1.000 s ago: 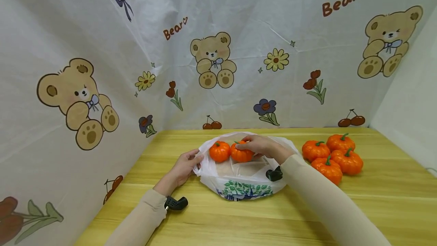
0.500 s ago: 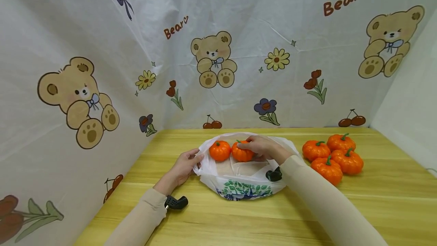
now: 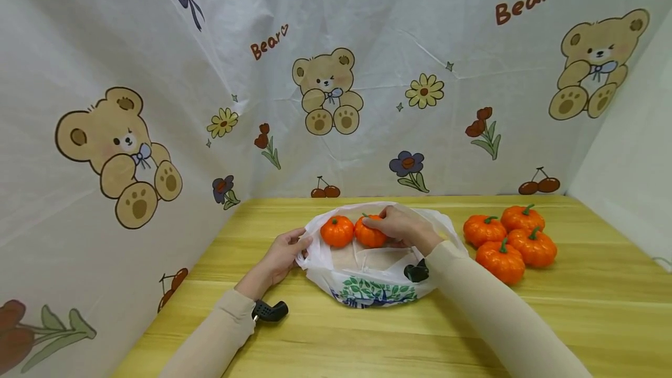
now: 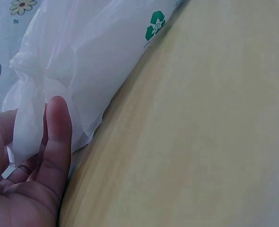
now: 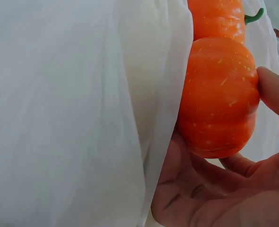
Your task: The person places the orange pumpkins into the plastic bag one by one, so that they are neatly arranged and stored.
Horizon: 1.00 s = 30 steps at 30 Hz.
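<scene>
A white plastic bag [image 3: 320,276] with a green leafy print lies with its mouth spread on the table. At its left rim my left hand [image 3: 280,255] pinches the thin plastic between thumb and fingers, as the left wrist view shows on the bag film [image 4: 28,127]. Inside the bag sit two small orange pumpkins side by side. My right hand [image 3: 403,227] grips the right-hand pumpkin [image 3: 370,234], thumb on top near the stem and fingers underneath. The left-hand pumpkin [image 3: 337,232] touches or nearly touches it. In the right wrist view the bag's wall partly covers the gripped pumpkin [image 5: 219,101].
Several more orange pumpkins [image 3: 501,261] stand clustered on the wooden table [image 3: 325,343], right of the bag. A cloth printed with bears [image 3: 328,92] hangs behind and to the left. A white wall [image 3: 630,179] bounds the right side. Black devices [image 3: 270,311] sit at both wrists.
My right forearm and its black wrist device have shifted very slightly left. Both hands keep their holds, and the pumpkins and bag look almost unmoved.
</scene>
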### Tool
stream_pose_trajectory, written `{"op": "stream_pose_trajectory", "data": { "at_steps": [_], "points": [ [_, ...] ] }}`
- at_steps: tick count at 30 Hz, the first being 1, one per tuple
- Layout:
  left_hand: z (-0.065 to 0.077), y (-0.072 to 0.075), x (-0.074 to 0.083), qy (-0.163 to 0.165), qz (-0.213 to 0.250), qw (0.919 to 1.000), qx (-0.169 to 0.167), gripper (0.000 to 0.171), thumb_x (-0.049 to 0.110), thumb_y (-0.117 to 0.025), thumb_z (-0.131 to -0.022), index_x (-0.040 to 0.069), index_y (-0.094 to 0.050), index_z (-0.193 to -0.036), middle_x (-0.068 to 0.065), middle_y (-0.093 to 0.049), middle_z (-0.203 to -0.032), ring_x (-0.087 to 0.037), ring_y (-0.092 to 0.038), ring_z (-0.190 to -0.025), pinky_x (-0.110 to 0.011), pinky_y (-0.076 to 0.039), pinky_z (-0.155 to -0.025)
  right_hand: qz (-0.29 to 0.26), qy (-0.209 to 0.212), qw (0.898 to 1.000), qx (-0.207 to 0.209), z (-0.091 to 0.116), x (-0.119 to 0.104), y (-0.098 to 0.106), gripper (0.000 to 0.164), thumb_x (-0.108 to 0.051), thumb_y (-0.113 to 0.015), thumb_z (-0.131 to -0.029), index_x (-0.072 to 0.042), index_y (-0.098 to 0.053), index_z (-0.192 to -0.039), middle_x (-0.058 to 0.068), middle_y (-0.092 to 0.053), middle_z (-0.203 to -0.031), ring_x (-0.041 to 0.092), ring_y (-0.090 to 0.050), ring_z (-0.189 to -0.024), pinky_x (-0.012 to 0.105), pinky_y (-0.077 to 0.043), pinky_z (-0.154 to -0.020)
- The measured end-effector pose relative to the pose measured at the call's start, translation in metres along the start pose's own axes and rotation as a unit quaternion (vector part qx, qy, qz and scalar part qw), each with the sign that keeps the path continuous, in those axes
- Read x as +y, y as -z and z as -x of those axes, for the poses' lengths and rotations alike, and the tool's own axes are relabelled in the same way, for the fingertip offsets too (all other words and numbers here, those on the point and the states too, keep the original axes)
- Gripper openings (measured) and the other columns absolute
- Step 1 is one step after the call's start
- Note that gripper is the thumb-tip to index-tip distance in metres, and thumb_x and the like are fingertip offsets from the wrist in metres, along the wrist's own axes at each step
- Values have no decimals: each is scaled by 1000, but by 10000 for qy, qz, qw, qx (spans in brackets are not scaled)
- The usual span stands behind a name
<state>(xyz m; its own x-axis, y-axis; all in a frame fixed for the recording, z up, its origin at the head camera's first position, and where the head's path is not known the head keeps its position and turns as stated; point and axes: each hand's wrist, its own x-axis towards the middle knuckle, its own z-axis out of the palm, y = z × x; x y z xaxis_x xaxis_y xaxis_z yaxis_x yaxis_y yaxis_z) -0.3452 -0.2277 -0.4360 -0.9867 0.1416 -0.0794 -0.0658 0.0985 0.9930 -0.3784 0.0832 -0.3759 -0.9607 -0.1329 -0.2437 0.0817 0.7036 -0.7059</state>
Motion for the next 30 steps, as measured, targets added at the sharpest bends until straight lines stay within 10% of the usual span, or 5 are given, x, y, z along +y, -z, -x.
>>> {"op": "stream_pose_trajectory", "data": {
  "at_steps": [8,19,30],
  "points": [
    [1,0,-2,-11,66,10000,-3,60,22,-64,-104,6,-42,-157,-7,-57,-103,-13,-57,-76,-24,-51,-63,481,135,9987,117,-2,1,-4,79,-68,-64,-92,-7,-50,-140,8,-56,-91,20,-47,-59,27,-39,-51],
    [0,0,-2,-43,104,9999,-35,55,21,-64,-104,7,-47,-154,-7,-57,-102,-13,-57,-76,-25,-52,-64,1040,564,9929,-112,16,-2,7,83,-65,-63,-94,-7,-45,-150,9,-59,-91,18,-50,-60,26,-39,-52],
    [-1,-1,-1,-30,81,10000,0,57,22,-64,-104,7,-45,-155,-7,-57,-101,-13,-57,-76,-25,-51,-64,487,1171,9902,-584,48,-2,24,75,-49,-67,-98,-1,-43,-151,24,-49,-150,34,-64,-110,42,-60,-84]
  ]
}}
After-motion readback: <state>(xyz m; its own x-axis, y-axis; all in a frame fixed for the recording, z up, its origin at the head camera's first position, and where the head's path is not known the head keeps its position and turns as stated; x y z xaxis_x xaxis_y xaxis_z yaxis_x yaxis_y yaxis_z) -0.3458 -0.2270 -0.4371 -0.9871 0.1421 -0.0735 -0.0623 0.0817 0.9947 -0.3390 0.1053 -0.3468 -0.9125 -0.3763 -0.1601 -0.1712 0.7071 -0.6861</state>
